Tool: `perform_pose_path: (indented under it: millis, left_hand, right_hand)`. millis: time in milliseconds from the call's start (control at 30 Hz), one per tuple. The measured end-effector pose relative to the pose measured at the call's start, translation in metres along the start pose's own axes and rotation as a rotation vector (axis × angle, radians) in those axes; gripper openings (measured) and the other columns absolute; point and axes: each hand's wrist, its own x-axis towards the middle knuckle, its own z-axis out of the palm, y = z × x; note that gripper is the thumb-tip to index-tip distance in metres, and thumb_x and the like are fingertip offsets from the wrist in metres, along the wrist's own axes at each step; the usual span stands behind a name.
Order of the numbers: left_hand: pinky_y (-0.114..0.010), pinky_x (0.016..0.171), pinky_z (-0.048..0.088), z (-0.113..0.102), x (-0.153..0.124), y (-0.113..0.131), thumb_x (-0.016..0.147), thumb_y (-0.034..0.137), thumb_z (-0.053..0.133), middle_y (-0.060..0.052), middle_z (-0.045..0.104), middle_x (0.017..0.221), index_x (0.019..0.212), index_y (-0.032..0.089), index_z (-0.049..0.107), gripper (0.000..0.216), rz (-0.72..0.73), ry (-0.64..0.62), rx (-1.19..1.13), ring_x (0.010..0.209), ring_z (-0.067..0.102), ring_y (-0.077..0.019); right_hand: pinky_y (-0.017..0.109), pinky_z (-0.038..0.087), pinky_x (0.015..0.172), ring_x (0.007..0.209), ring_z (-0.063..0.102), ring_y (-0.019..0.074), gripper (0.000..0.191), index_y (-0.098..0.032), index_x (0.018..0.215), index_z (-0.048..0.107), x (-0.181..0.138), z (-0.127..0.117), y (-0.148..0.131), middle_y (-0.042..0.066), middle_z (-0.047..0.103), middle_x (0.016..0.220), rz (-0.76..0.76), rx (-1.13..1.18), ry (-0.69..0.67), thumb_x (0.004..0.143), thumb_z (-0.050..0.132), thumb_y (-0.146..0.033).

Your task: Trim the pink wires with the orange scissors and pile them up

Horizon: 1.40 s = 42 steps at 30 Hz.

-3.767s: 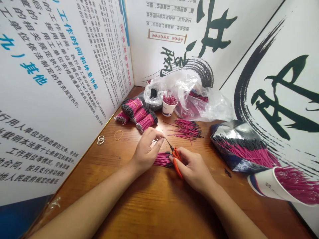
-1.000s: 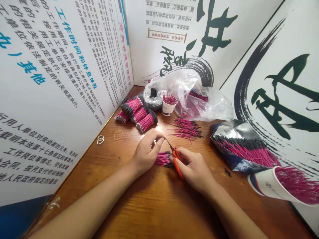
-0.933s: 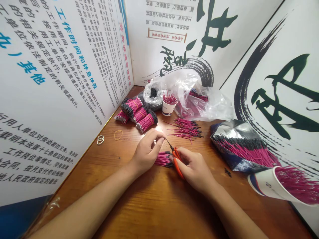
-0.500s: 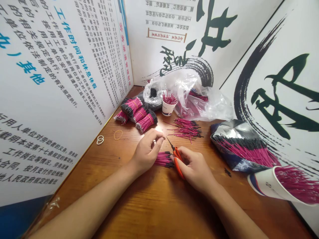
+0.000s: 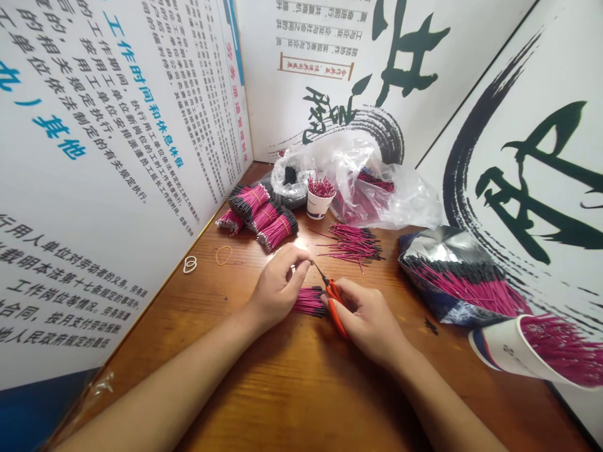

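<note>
My right hand (image 5: 370,317) is wrapped around the orange handles of a pair of scissors (image 5: 335,295). Their dark, narrow blades point up and left, the tips close to my left fingertips. Thumb and forefinger of my left hand (image 5: 280,279) are pinched together; what they hold is too small and hidden to make out. Beneath and between the hands lies a row of pink wires with black ends (image 5: 308,301), partly covered by my left hand. Just beyond the hands is a loose pile of similar pink wires (image 5: 353,243) on the wooden table (image 5: 264,389).
Banded wire bundles (image 5: 264,213) are stacked back left, beside a paper cup of wires (image 5: 321,204) and clear plastic bags (image 5: 377,188). Rubber bands (image 5: 223,255) lie at left. At right are an open foil bag of wires (image 5: 461,276) and a tilted paper cup (image 5: 504,348). Printed panels enclose the table.
The scissor tips have shifted slightly down and closer to my left fingertips, and the blades look a little closer together. Both hands otherwise stay in place.
</note>
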Motion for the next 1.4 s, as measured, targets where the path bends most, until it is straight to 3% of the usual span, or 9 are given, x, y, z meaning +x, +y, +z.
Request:
perform_pose_path:
  millis: [1100,1400]
  left_hand:
    - [-0.027,0.07,0.04,0.0002,0.0002,-0.0018,0.097,0.021,0.045,-0.002,0.055,0.084,0.089,0.017,0.057,0.016,0.007,-0.016,-0.022,0.079,0.051,-0.0143]
    - [-0.027,0.072,0.039,0.0004,-0.0007,-0.0021,0.098,0.022,0.043,-0.002,0.054,0.084,0.088,0.016,0.057,0.018,0.005,-0.028,-0.037,0.08,0.05,-0.0143]
  right_hand:
    - [0.024,0.025,0.052,0.054,0.037,0.0096,0.025,-0.02,0.067,0.044,0.0003,-0.0029,-0.0004,-0.005,0.043,0.058,-0.015,-0.05,0.021,0.09,0.053,-0.027]
    - [0.023,0.027,0.051,0.054,0.038,0.0096,0.024,-0.019,0.07,0.051,0.0002,-0.001,-0.0002,-0.005,0.044,0.058,0.007,-0.006,0.02,0.09,0.054,-0.031]
